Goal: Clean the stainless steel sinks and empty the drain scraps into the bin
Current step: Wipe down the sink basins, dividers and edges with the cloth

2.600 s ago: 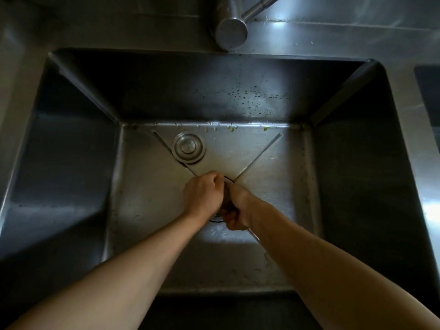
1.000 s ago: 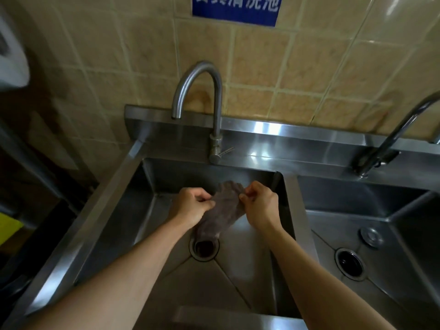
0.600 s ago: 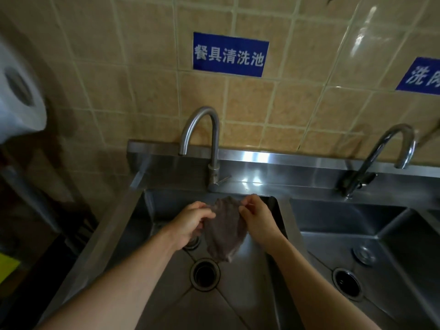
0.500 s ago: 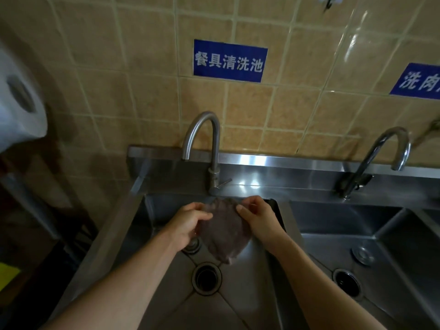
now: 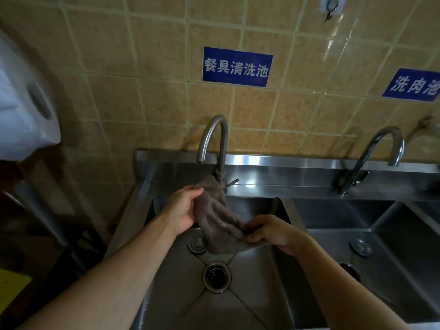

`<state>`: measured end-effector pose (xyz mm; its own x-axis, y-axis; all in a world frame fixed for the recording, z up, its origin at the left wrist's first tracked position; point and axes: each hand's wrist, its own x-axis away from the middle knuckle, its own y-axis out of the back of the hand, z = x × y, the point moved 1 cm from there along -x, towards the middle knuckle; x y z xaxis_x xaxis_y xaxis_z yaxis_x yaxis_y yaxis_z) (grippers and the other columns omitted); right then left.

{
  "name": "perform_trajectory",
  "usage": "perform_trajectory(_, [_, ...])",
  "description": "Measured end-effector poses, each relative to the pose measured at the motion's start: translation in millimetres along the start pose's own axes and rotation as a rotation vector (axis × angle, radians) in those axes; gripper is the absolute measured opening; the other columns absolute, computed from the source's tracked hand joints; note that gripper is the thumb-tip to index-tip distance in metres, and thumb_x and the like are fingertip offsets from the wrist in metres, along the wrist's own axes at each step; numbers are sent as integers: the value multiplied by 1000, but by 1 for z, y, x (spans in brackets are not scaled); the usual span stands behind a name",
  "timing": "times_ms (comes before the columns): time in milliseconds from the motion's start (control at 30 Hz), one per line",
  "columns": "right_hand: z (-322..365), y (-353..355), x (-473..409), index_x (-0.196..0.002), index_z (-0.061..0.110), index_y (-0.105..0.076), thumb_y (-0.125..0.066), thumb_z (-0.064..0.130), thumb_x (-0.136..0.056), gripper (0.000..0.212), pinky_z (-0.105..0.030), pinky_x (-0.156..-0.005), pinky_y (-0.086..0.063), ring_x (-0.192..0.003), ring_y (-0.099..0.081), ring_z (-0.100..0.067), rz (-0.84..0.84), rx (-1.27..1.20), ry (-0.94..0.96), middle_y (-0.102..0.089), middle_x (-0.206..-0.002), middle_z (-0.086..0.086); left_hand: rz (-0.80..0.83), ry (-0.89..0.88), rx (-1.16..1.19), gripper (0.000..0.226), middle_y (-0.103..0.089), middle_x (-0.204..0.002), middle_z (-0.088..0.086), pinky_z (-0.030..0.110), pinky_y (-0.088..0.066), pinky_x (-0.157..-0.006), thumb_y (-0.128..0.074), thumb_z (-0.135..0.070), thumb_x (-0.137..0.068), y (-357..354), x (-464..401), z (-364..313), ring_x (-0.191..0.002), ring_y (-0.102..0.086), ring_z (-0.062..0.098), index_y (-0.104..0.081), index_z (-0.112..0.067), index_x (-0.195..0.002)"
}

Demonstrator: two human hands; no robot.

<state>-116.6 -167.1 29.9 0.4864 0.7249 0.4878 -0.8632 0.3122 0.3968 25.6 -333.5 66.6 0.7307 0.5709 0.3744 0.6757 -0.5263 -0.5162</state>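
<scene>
- The left hand (image 5: 182, 211) gripped the upper end of a brown cloth (image 5: 217, 219), fingers curled round it, thumb on top.
- The right hand (image 5: 271, 232) pinched the cloth's lower end, fingers bent and closed on the fabric.
- The cloth hung slack between the two hands, slanting from upper left down to the right, with its loose bottom edge drooping below them.
- It was held above the left sink (image 5: 250, 294), clear of the basin floor.
- The cloth's top corner stood in front of the base of the left tap (image 5: 215, 141); whether they touched could not be told.
- The left sink's drain (image 5: 216, 277) lay open under the cloth, dark inside; what it held could not be made out.
- A round plug (image 5: 197, 244) sat on the basin floor just behind the drain, partly hidden by the cloth.
- The right sink (image 5: 392, 258) lay beside it, across a steel divider, with its own plug (image 5: 360, 246) and a drain (image 5: 350, 272) partly behind the right forearm.
- A second tap (image 5: 378, 151) rose behind the right sink.
- Two blue signs (image 5: 237, 67) with white characters were fixed to the tan tiled wall (image 5: 142, 79).
- A white paper roll (image 5: 23, 115) showed at the left edge.
- A hook (image 5: 329, 9) was stuck high on the tiles.
</scene>
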Motion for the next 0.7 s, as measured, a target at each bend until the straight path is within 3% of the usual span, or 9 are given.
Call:
perform_trajectory(67, [5, -10, -2, -111, 25, -61, -84, 31, -59, 57, -42, -106, -43, -115, -57, -23, 64, 26, 5, -61, -120, -3, 70, 24, 31, 20, -60, -99, 15, 36, -46, -82, -44, -3, -95, -9, 4, 0, -88, -59, 25, -53, -9, -113])
perform_trajectory(133, [7, -19, -4, -128, 29, -51, -84, 49, -48, 88, -42, -112, -34, -127, -45, -23, 86, 133, -26, -50, -133, 1, 131, 57, 44, 16, -61, -99, 16, 37, -46, -81, -44, -5, -96, -17, 9, -3, -88, -59, 26, -55, -9, -107])
perform_trajectory(200, [11, -22, -2, -127, 37, -50, -84, 49, -54, 82, -43, -112, -30, -132, -33, -29, 53, 211, -63, -34, -137, -1, 175, 72, 43, 14, -61, -96, 15, 37, -46, -82, -44, -6, -96, -22, 13, -9, -87, -59, 26, -56, -9, -100])
perform_trajectory(267, [15, -23, -1, -132, 37, -47, -84, 31, -65, 77, -44, -110, -27, -136, -24, -32, 82, 50, -16, -24, -143, -2, 217, 65, 10, 15, -62, -93, 15, 37, -46, -80, -43, -8, -96, -24, 16, -15, -85, -60, 25, -57, -8, -99])
perform_trajectory(333, [23, -28, 4, -133, 29, -48, -79, 14, -70, 72, -39, -108, -26, -137, -22, -27, 159, -202, 80, -32, -146, -2, 249, 60, -29, 17, -64, -89, 13, 35, -48, -77, -43, -9, -97, -23, 21, -20, -83, -61, 24, -59, -7, -100])
perform_trajectory(433, [30, -37, 5, -130, 16, -50, -73, 5, -71, 64, -28, -95, -37, -130, -38, -23, 112, -307, 113, -48, -135, -1, 259, 61, -55, 19, -67, -85, 11, 34, -48, -76, -43, -10, -96, -21, 26, -29, -83, -61, 23, -62, -8, -98])
perform_trajectory(500, [29, -46, 0, -141, 19, -36, -71, 3, -69, 81, -39, -109, -29, -132, -38, -25, 104, -304, 80, -44, -140, -1, 253, 64, -59, 20, -66, -91, 12, 34, -48, -79, -44, -11, -96, -20, 29, -33, -85, -61, 24, -63, -8, -102])
perform_trajectory(600, [26, -62, -7, -152, 17, -5, -67, -4, -79, 98, -47, -113, -18, -137, -31, -31, -39, -369, -18, -29, -153, -12, 247, 68, -43, 24, -65, -95, 13, 36, -48, -83, -49, -16, -92, -16, 34, -40, -88, -61, 25, -62, -5, -108])
perform_trajectory(700, [17, -77, -7, -146, 5, -24, -69, 8, -81, 79, -42, -112, -25, -134, -33, -31, -122, -447, -118, -33, -150, -14, 264, 51, -9, 36, -63, -98, 13, 37, -43, -93, -55, -21, -81, -15, 36, -49, -92, -59, 25, -61, -3, -112])
